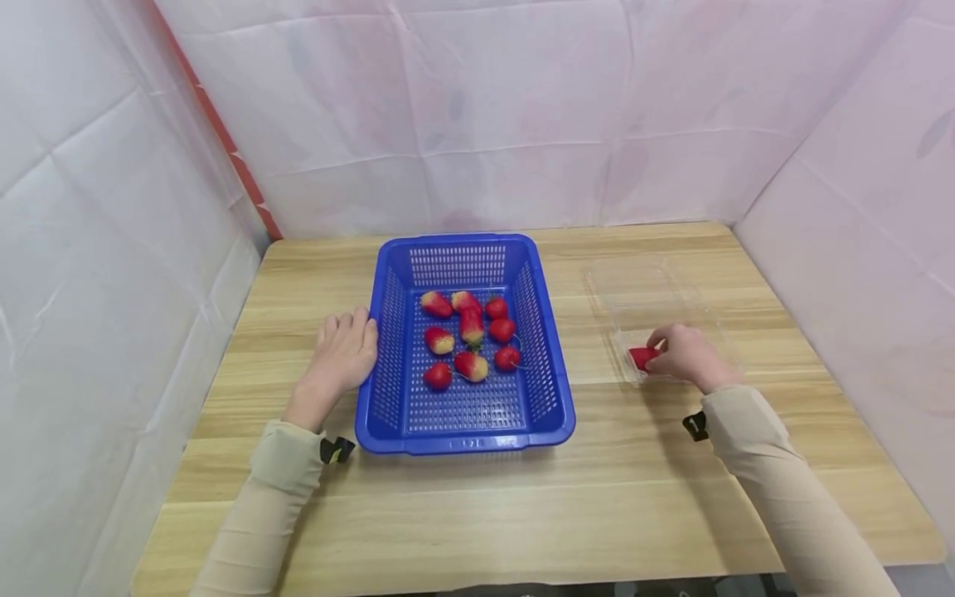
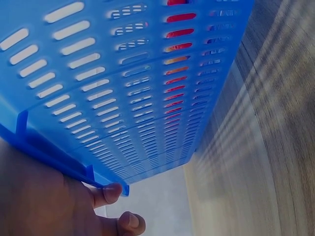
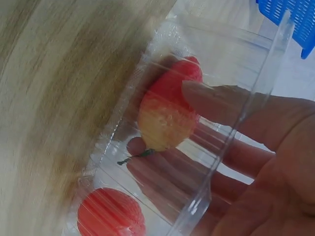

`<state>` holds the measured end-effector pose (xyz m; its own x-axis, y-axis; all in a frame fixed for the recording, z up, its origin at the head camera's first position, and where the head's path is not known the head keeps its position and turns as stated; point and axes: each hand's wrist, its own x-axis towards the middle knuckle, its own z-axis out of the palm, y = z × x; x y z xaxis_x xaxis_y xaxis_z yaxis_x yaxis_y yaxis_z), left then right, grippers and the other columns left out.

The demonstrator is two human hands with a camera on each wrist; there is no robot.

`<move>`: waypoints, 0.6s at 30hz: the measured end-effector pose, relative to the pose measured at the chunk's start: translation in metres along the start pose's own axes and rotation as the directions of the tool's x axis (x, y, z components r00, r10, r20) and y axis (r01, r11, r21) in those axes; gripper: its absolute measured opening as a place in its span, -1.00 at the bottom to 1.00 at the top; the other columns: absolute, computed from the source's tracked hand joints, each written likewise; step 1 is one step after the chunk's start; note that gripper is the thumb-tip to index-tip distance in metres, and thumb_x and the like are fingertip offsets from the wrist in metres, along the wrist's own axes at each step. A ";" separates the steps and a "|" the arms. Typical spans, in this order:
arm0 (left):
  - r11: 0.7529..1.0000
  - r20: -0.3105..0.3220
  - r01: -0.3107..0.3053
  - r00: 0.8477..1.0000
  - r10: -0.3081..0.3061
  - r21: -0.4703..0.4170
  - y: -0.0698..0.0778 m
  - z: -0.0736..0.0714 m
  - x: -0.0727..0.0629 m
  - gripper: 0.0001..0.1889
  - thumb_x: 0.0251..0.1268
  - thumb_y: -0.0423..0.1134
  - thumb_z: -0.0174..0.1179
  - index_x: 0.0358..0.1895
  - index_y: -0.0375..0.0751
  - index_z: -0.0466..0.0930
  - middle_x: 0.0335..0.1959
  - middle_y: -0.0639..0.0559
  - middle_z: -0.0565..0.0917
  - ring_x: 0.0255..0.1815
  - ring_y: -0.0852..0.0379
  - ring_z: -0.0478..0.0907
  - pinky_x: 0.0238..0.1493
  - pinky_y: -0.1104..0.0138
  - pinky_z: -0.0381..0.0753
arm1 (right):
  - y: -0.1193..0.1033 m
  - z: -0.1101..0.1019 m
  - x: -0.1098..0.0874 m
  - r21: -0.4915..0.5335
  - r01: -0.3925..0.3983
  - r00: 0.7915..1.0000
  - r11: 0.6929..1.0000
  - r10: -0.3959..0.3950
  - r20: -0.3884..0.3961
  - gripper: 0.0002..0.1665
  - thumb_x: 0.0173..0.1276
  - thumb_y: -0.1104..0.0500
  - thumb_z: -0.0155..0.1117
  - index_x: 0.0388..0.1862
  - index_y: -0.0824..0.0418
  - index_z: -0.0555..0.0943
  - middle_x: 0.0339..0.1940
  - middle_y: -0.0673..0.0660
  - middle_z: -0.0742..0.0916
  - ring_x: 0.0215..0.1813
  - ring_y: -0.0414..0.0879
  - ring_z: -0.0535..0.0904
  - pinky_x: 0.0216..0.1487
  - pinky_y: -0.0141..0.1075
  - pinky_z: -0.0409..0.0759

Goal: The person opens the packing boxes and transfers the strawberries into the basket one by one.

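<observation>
A blue perforated basket (image 1: 464,448) stands on the table with several red-and-yellow strawberries (image 1: 471,366) and several small round red fruits with thin stems (image 1: 507,358) inside. At its left rim, my left hand (image 1: 339,352) holds the edge from outside, fingers bent; from the left wrist, two fingertips (image 2: 113,192) show by the rim. My right hand (image 1: 690,356) reaches into a clear plastic box (image 1: 634,286) and pinches a strawberry (image 3: 170,105) between thumb and fingers. Below that strawberry in the right wrist view lies another red fruit (image 3: 110,214), seen through the clear plastic.
The wooden table (image 1: 477,522) reaches to pale sheets (image 1: 522,116) hung at the back and both sides. A red strip (image 1: 216,116) runs down the back left corner. The clear box stands to the right of the basket, its lid part laid back.
</observation>
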<state>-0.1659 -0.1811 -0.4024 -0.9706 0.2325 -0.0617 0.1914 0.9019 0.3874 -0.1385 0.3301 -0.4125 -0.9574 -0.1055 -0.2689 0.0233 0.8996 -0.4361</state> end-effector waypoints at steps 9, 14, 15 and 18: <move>1.000 0.007 0.005 1.000 -0.006 0.027 0.002 -0.002 0.000 -0.59 0.60 -0.02 -0.54 -0.06 -0.24 0.24 -0.23 -0.20 0.35 -0.15 -0.19 0.18 -0.06 0.00 0.16 | -0.003 -0.002 -0.003 -0.018 -0.007 1.000 1.000 0.007 -0.016 -0.60 0.08 0.24 0.44 -0.17 0.50 0.61 -0.25 0.44 0.71 -0.19 0.29 0.61 -0.14 0.11 0.52; 0.999 -0.005 0.001 1.000 -0.001 0.052 0.002 -0.002 0.000 -0.59 0.60 -0.03 -0.53 -0.08 -0.25 0.25 -0.24 -0.22 0.35 -0.16 -0.19 0.20 -0.10 0.01 0.19 | -0.005 -0.007 -0.006 -0.036 -0.014 0.999 0.999 0.013 -0.046 -0.59 0.10 0.21 0.44 -0.17 0.49 0.61 -0.21 0.46 0.69 -0.18 0.31 0.58 -0.14 0.11 0.49; 0.999 -0.011 -0.001 1.000 0.001 0.054 0.002 -0.003 0.000 -0.60 0.60 -0.04 -0.52 -0.08 -0.25 0.26 -0.24 -0.22 0.35 -0.16 -0.19 0.21 -0.10 0.01 0.19 | -0.006 -0.008 -0.006 -0.038 -0.014 0.999 0.999 0.012 -0.051 -0.59 0.11 0.20 0.44 -0.17 0.49 0.61 -0.22 0.45 0.69 -0.20 0.28 0.59 -0.17 0.09 0.50; 0.998 -0.021 -0.007 1.000 0.008 0.058 0.003 -0.003 -0.001 -0.62 0.60 -0.05 -0.49 -0.10 -0.25 0.26 -0.25 -0.21 0.34 -0.17 -0.19 0.22 -0.10 0.02 0.20 | -0.006 -0.014 -0.008 -0.019 -0.015 0.997 1.000 0.014 -0.074 -0.58 0.14 0.20 0.42 -0.14 0.51 0.59 -0.31 0.42 0.70 -0.33 0.16 0.62 -0.31 -0.05 0.53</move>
<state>-0.1651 -0.1794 -0.3981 -0.9720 0.2318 -0.0393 0.2059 0.9198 0.3341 -0.1346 0.3312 -0.3951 -0.9757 -0.0616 -0.2102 0.0322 0.9090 -0.4156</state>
